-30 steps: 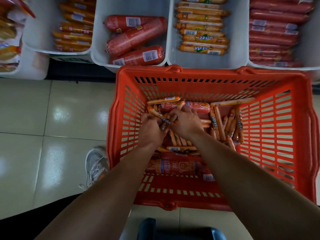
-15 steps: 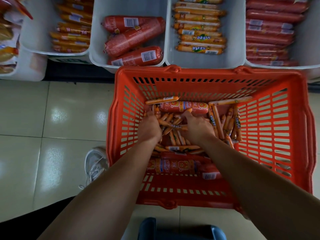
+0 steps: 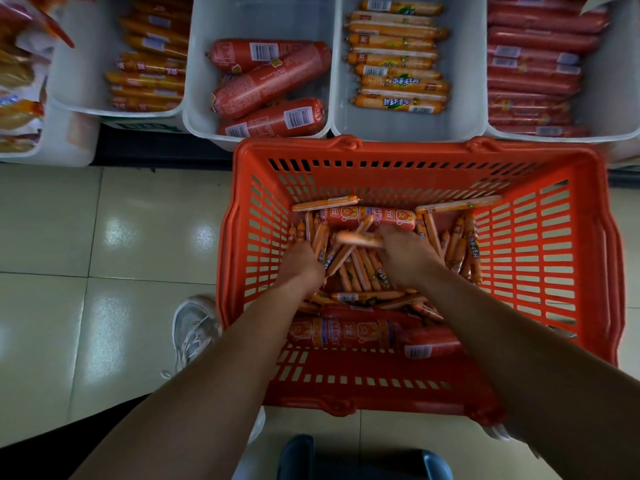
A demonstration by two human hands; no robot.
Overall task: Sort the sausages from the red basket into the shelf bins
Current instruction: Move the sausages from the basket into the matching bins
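One red basket [image 3: 540, 271], four sausage bins [image 3: 464, 98], three fat red sausages [image 3: 270, 81]; left hand [image 3: 301, 268], right hand [image 3: 405, 258] made two; thin orange sausages [image 3: 363, 271] were past counting.

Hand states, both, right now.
Left hand: grips a bunch of small sausages.
Right hand: holds a single sausage, which is blurred.

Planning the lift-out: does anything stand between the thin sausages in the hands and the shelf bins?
Only the far wall of the basket, rising between the sausages and the bins; lift over it. The left hand and right hand grip sausages; the bins are open-topped.
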